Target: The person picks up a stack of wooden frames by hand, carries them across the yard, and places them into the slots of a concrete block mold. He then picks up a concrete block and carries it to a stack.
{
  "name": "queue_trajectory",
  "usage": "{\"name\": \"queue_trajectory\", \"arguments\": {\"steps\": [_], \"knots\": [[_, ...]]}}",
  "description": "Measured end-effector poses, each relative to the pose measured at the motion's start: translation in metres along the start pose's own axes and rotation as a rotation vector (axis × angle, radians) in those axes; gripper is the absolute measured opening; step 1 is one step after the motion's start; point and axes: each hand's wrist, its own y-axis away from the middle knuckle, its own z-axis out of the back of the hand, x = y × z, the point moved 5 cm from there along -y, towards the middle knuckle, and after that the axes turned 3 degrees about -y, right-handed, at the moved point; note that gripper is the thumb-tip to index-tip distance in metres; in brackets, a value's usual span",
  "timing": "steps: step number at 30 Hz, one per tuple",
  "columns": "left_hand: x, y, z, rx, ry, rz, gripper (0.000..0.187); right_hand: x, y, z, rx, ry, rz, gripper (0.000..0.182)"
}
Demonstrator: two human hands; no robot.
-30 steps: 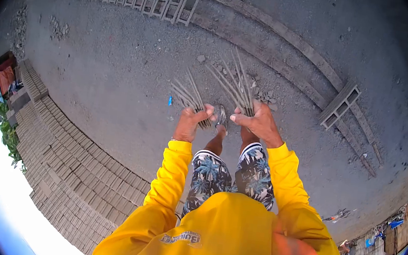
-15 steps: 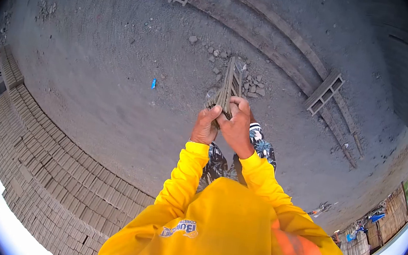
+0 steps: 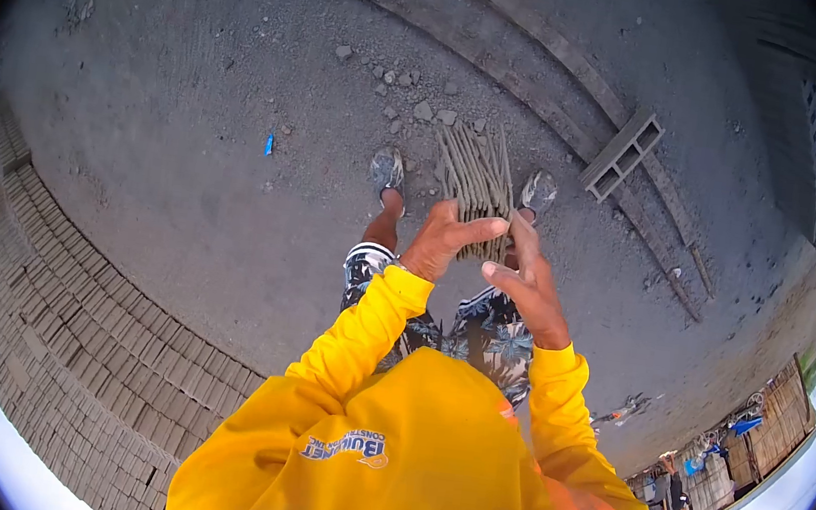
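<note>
Gravel yard (image 3: 185,179), paving bricks (image 3: 86,339) at eight o'clock. Left hand (image 3: 445,239) grips slat bundle (image 3: 476,187); right hand (image 3: 525,284) open, touching it.

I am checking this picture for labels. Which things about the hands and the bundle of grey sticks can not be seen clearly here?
Head view, the only one:
- The lower ends of the grey sticks are hidden behind the left hand.
- The palm of the right hand faces away; whether it grips the sticks is unclear.
- The stick count: too small and overlapping.
- The far yard at the lower right edge: too small, bent by the lens.
</note>
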Motion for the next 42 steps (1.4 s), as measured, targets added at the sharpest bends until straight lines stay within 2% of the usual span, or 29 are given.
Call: {"name": "queue_trajectory", "arguments": {"steps": [2, 4, 5, 8, 13, 15, 20, 22, 24, 25, 31, 34, 37, 39, 41, 42], "knots": [[0.034, -0.007, -0.011, 0.006, -0.009, 0.052, 0.052, -0.056, -0.008, 0.064, 0.059, -0.541, -0.165, 0.053], [0.074, -0.027, -0.054, 0.041, -0.075, 0.150, 0.051, -0.169, -0.043, 0.139, -0.019, -0.311, -0.226, 0.044], [0.087, -0.032, -0.073, 0.036, -0.098, 0.175, 0.052, -0.206, -0.057, 0.162, -0.067, -0.187, -0.239, 0.040], [0.127, -0.048, -0.127, 0.026, -0.078, 0.245, 0.048, -0.247, -0.068, 0.190, 0.065, -0.232, -0.323, 0.038], [0.168, -0.089, -0.201, 0.091, -0.196, 0.330, 0.061, -0.255, -0.041, 0.244, 0.171, -0.522, -0.363, 0.036], [0.186, -0.105, -0.221, 0.227, -0.272, 0.450, 0.064, -0.260, -0.035, 0.269, 0.181, -0.582, -0.375, 0.036], [0.213, -0.135, -0.265, 0.404, -0.360, 0.394, 0.074, -0.270, -0.066, 0.307, 0.214, -0.655, -0.351, 0.034], [0.200, -0.152, -0.281, 0.418, -0.580, 0.270, 0.070, -0.269, -0.077, 0.310, 0.233, -0.682, -0.344, 0.033], [0.191, -0.168, -0.296, 0.502, -0.664, 0.358, 0.068, -0.266, -0.081, 0.314, 0.259, -0.696, -0.354, 0.033], [0.192, -0.175, -0.300, 0.440, -0.655, 0.246, 0.067, -0.264, -0.083, 0.317, 0.272, -0.703, -0.361, 0.033], [0.204, -0.199, -0.308, 0.427, -0.773, 0.183, 0.071, -0.262, -0.092, 0.335, 0.309, -0.751, -0.398, 0.031], [0.197, -0.210, -0.306, 0.431, -0.750, 0.314, 0.063, -0.274, -0.094, 0.346, 0.319, -0.659, -0.428, 0.029], [0.222, -0.211, -0.291, 0.383, -0.534, 0.412, 0.059, -0.297, -0.107, 0.386, 0.280, -0.424, -0.412, 0.027], [0.212, -0.215, -0.289, 0.254, -0.349, 0.263, 0.067, -0.320, -0.120, 0.430, 0.220, -0.200, -0.369, 0.026], [0.223, -0.219, -0.275, 0.182, -0.330, 0.141, 0.089, -0.341, -0.143, 0.485, 0.136, 0.066, -0.265, 0.025], [0.240, -0.223, -0.263, 0.109, -0.301, 0.160, 0.087, -0.347, -0.155, 0.511, 0.075, 0.195, -0.214, 0.024]]}}
